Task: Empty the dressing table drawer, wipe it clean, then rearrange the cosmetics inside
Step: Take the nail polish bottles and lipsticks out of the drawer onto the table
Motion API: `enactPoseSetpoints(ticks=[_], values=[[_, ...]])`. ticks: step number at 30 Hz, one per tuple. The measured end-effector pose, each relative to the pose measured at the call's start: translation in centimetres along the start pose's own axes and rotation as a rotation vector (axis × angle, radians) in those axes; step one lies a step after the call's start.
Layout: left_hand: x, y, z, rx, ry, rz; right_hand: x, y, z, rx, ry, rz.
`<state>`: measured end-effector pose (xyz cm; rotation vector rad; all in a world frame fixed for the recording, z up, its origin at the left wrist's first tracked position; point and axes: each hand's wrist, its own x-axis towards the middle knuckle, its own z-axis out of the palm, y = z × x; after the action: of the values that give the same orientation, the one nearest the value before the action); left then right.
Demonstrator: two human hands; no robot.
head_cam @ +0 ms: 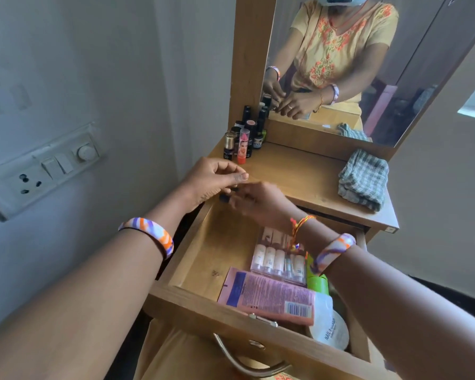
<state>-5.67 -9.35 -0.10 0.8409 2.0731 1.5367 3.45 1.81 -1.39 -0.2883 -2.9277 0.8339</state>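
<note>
Both hands [239, 187] above drawer [203, 256] back edge.

A white switch panel [41, 171] with sockets, rocker switches and a round dial is fixed to the wall, well to the left of the fingers. A wood-framed mirror [348, 67] stands up beyond them, reflecting a yellow embroidered top.
</note>
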Motion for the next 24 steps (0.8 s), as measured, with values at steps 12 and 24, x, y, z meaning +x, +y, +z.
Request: enactPoseSetpoints(ticks=[12,24], values=[[2.6,0.3,-0.3,0.392,0.113,0.218,4.4,0.0,-3.0,0.280,0.274,0.140],[5.1,-2.2,2.1,0.340,0.562,0.017,5.8,1.8,-1.7,0.459,0.271,0.241]])
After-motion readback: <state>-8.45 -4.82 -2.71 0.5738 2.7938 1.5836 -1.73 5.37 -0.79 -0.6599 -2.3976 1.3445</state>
